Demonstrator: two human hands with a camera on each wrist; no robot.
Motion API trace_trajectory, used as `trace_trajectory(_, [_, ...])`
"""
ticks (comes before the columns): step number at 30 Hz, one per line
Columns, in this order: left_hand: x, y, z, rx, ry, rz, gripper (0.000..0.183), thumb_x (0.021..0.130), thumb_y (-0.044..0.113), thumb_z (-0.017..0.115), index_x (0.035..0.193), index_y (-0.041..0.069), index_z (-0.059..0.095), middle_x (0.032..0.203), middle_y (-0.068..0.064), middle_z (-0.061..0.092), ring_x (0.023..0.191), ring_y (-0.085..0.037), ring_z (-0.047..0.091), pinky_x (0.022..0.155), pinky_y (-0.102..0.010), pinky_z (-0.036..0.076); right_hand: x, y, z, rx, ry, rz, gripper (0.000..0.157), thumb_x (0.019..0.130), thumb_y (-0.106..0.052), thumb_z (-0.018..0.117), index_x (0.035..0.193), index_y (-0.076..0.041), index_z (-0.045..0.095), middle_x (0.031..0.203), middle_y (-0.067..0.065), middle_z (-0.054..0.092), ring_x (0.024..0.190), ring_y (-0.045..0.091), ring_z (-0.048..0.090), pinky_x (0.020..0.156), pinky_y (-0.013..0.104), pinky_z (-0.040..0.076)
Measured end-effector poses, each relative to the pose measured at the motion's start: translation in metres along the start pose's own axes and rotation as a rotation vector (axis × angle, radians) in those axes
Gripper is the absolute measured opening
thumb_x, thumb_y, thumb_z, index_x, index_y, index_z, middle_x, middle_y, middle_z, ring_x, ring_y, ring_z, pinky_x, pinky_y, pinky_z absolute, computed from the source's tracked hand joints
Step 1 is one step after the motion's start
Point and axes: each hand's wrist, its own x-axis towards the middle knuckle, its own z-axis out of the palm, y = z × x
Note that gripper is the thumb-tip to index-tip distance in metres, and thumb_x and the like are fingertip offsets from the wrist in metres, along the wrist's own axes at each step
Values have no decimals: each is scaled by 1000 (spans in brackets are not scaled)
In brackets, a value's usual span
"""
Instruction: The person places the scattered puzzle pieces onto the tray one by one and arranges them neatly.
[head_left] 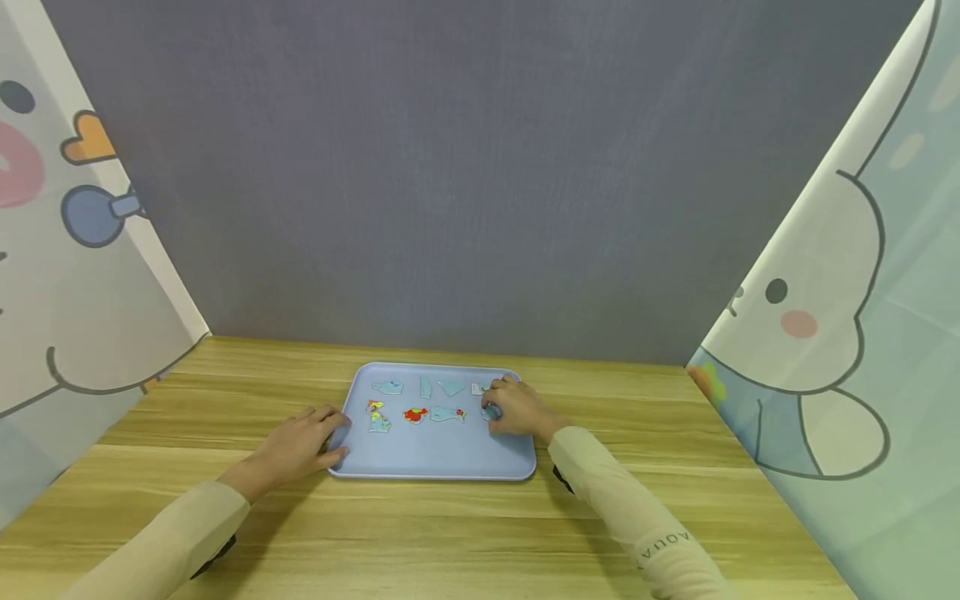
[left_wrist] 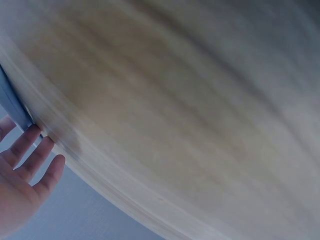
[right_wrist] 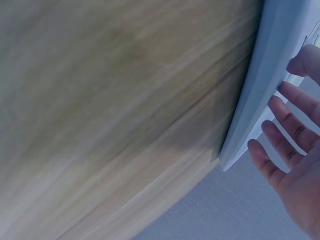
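A pale blue tray (head_left: 435,460) lies on the table with several flat, irregular puzzle pieces in it. My left hand (head_left: 300,442) rests at the tray's left rim, fingers loosely spread, holding nothing. Over the tray's right side, my right hand (head_left: 517,408) has thumb and forefinger about a small blue-grey puzzle piece (head_left: 491,412), partly covered by the fingers. The right wrist view shows the other fingers of the right hand (right_wrist: 300,150) spread beside the tray wall (right_wrist: 265,75). A whitish piece (head_left: 477,389) peeks out beside the right fingers.
Left of the right hand lie a red piece (head_left: 415,415), a pale blue piece with a red spot (head_left: 447,414) and a yellow-and-red piece (head_left: 378,417). Farther back are other pale blue pieces (head_left: 451,387). A grey panel (head_left: 450,183) rises behind the wooden table (head_left: 420,533).
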Motion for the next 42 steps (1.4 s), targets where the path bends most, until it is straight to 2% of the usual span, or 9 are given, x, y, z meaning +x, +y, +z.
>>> trace_trajectory(12, [2, -1, 2, -6, -10, 1, 42, 80, 34, 68, 109, 5, 61, 111, -14, 58, 96, -35, 59, 76, -52, 50, -2, 1, 1, 15, 12, -3, 26, 74, -27, 69, 97, -17, 68, 101, 1, 61, 97, 20, 48, 82, 42, 48])
trace_trajectory(18, [2, -2, 3, 7, -12, -6, 44, 80, 35, 68, 111, 5, 61, 112, -15, 59, 98, -36, 59, 76, -53, 50, -4, 0, -1, 11, 21, 4, 26, 74, -27, 69, 98, -16, 68, 102, 1, 61, 97, 20, 49, 81, 41, 48])
trace_trajectory(29, [5, 3, -4, 2, -57, -19, 45, 80, 36, 67, 112, 6, 60, 114, -16, 58, 100, -37, 58, 77, -57, 48, -14, 2, -6, 4, 26, 23, 35, 77, -31, 69, 105, -12, 65, 106, 3, 60, 96, 19, 48, 79, 41, 49])
trace_trajectory(34, [5, 2, -4, -19, -61, -16, 45, 80, 36, 67, 113, 6, 59, 116, -18, 57, 102, -39, 57, 78, -59, 47, -21, 5, -10, 38, 37, 56, 37, 77, -28, 69, 107, -9, 64, 109, 5, 59, 103, 22, 49, 86, 48, 46])
trace_trajectory(37, [5, 0, -5, -33, -73, -12, 46, 80, 36, 67, 114, 5, 59, 117, -19, 57, 103, -40, 57, 78, -60, 46, -28, 8, -13, 71, 47, 90, 38, 77, -27, 69, 109, -7, 63, 114, 7, 58, 108, 25, 49, 93, 54, 41])
trace_trajectory(42, [5, -1, -9, -58, -94, -7, 48, 80, 36, 67, 114, 4, 59, 118, -22, 57, 103, -43, 56, 78, -61, 46, -38, 18, -14, 103, 74, 128, 41, 77, -28, 71, 111, -7, 62, 120, 10, 56, 113, 27, 49, 96, 59, 37])
